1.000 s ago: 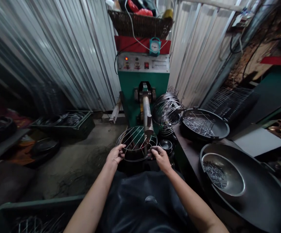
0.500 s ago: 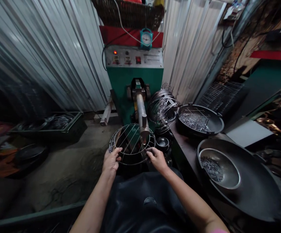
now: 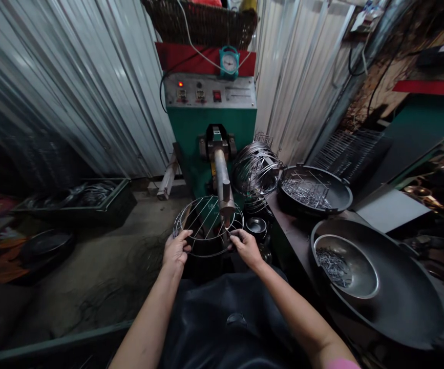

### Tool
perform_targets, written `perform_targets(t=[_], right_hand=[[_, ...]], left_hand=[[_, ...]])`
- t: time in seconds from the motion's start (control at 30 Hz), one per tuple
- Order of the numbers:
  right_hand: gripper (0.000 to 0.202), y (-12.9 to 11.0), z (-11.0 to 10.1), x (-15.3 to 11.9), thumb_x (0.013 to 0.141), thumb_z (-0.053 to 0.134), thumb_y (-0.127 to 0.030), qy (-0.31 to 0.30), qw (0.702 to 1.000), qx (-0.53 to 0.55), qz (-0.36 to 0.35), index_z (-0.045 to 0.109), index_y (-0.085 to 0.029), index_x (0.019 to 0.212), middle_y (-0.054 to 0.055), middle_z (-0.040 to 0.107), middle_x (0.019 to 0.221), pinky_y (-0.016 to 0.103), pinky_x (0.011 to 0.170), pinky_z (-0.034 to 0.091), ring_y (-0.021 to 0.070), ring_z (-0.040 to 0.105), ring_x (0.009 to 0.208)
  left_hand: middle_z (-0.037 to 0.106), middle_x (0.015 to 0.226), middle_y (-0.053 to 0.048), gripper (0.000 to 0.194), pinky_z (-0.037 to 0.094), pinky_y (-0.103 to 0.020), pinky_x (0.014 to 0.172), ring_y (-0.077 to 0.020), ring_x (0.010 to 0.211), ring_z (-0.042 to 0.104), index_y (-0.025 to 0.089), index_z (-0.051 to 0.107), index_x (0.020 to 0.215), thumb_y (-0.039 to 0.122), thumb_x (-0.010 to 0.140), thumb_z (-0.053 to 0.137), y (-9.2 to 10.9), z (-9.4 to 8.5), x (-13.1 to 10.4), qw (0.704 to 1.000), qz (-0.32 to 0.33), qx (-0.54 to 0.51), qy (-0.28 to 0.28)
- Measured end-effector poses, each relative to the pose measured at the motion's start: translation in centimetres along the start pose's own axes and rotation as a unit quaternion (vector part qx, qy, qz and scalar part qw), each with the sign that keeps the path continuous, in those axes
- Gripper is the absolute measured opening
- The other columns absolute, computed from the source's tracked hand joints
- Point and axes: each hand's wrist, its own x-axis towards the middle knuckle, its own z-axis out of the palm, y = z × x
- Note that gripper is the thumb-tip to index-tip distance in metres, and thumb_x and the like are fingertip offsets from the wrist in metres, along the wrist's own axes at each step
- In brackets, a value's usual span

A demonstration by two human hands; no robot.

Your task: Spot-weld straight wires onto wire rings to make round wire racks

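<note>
A round wire rack (image 3: 202,223) with parallel bars lies flat under the metal arm (image 3: 222,184) of a green machine (image 3: 214,128). My left hand (image 3: 176,251) grips the rack's near left rim. My right hand (image 3: 246,247) holds its near right rim, right beside the arm's lower tip. A dark apron covers my lap below both hands.
A pile of wire rings (image 3: 256,171) sits right of the machine. On the bench at right stand a black pan of wire pieces (image 3: 316,195) and a steel bowl (image 3: 344,266) inside a big black wok (image 3: 394,302). A green crate (image 3: 79,202) rests on the floor at left.
The view has shifted a little between frames. Both hands keep their hold on the rack; it has turned slightly under the machine's arm.
</note>
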Motion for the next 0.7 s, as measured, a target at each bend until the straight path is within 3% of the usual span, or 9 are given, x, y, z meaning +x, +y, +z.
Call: perform_targets(t=[0.17, 0.43, 0.7], right_hand=[[0.015, 0.0, -0.2, 0.1, 0.074, 0.052, -0.03, 0.001, 1.0, 0.0, -0.009, 0.057, -0.017, 0.078, -0.001, 0.058, 0.057, 0.025, 0.051, 0.044, 0.015, 0.058, 0.052], [0.015, 0.7, -0.2, 0.1, 0.076, 0.05, -0.029, 0.021, 0.997, -0.053, -0.052, 0.059, -0.018, 0.079, -0.003, 0.059, 0.054, 0.024, 0.054, 0.045, 0.0135, 0.059, 0.051], [0.013, 1.0, 0.0, 0.1, 0.077, 0.051, -0.028, 0.02, 0.998, -0.045, -0.04, 0.058, -0.018, 0.079, -0.003, 0.059, 0.055, 0.023, 0.053, 0.045, 0.0135, 0.06, 0.051]], left_hand=[[0.036, 0.049, 0.011, 0.041, 0.015, -0.016, 0.036, -0.0011, 0.04, 0.023, 0.017, 0.044, 0.061, 0.017, 0.032, 0.073, -0.3, 0.3, -0.1, 1.0, -0.009, -0.016, 0.018], [0.041, 0.056, 0.009, 0.043, 0.016, -0.016, 0.037, -0.0016, 0.044, 0.028, 0.016, 0.045, 0.066, 0.019, 0.033, 0.073, -0.9, 0.0, -0.8, 0.999, 0.022, -0.029, 0.027], [0.041, 0.054, 0.01, 0.042, 0.016, -0.016, 0.037, -0.0013, 0.042, 0.027, 0.016, 0.046, 0.067, 0.018, 0.034, 0.072, -0.9, -0.2, -1.0, 0.999, 0.001, -0.033, 0.027]])
